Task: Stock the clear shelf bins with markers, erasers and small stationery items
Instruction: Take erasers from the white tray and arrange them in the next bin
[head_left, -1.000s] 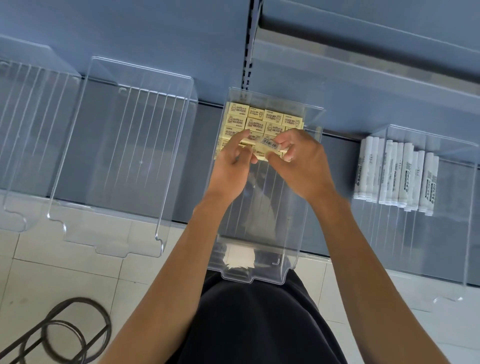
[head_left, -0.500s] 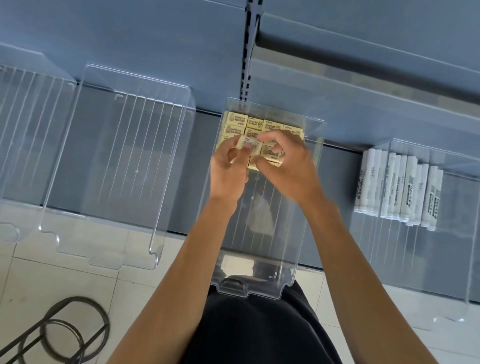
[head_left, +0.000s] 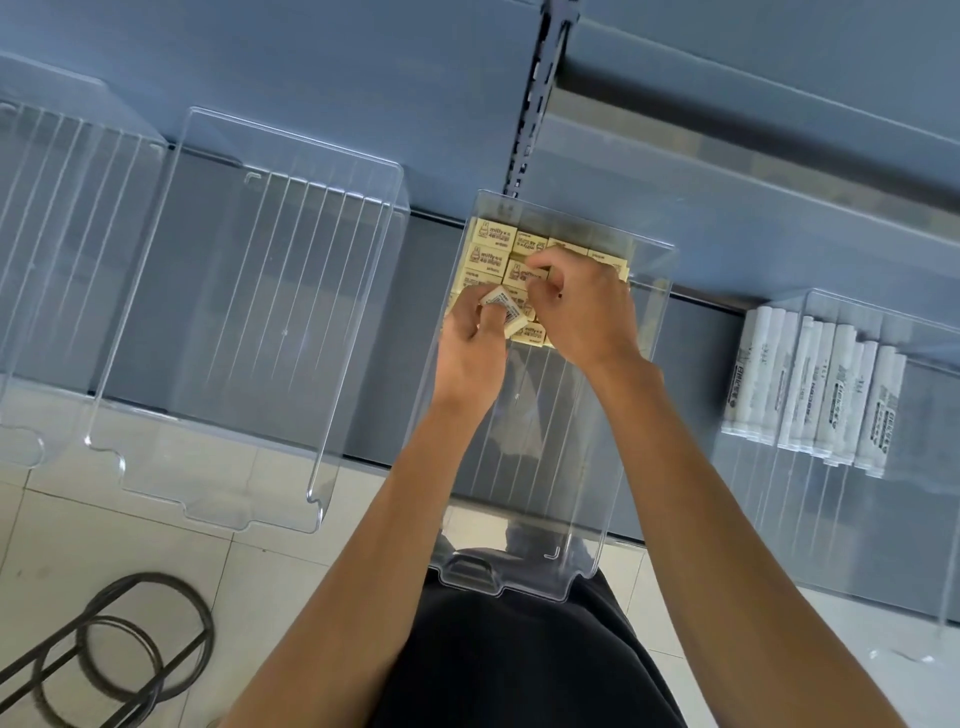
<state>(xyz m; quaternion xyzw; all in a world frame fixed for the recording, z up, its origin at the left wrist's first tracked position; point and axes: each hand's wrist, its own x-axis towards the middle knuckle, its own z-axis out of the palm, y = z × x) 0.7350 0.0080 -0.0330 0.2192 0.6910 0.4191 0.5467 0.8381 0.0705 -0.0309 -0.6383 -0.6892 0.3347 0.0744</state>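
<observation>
**Nearest.** Dark garment (head_left: 519, 665) of the person, with the front lip of the middle bin (head_left: 498, 582) seen over it. This bin overhangs pale floor tiles (head_left: 156, 540). A black wire stand (head_left: 104, 654) lies on them at the left.

**Hands.** Both are inside the middle bin, close together.
- Left hand (head_left: 470, 358): pinches one loose eraser (head_left: 500, 310), barcode face up, just over the front row.
- Right hand (head_left: 589, 312): fingers curled down onto the packed erasers (head_left: 491, 244). Whether it grips one cannot be told.

**Stock.** Cream erasers in flat rows, touching one another, at the bin's far end.

**Step in hand (judged).** Seating the loose eraser in the front row. This is best done by turning it printed face up to match, then sliding it flush against its neighbours. The right hand braces the rows so they do not shift.

**Adjacent.**
- Near-left bin (head_left: 218, 499) and far-left bin (head_left: 26, 447), both clear.
- Right bin (head_left: 841, 530), holding white markers (head_left: 810, 384) laid side by side.

**Surface and room.** Grey-blue shelf (head_left: 415, 322) under the bins, a slotted upright (head_left: 535, 104) behind, and a higher shelf (head_left: 753, 156) beyond.
</observation>
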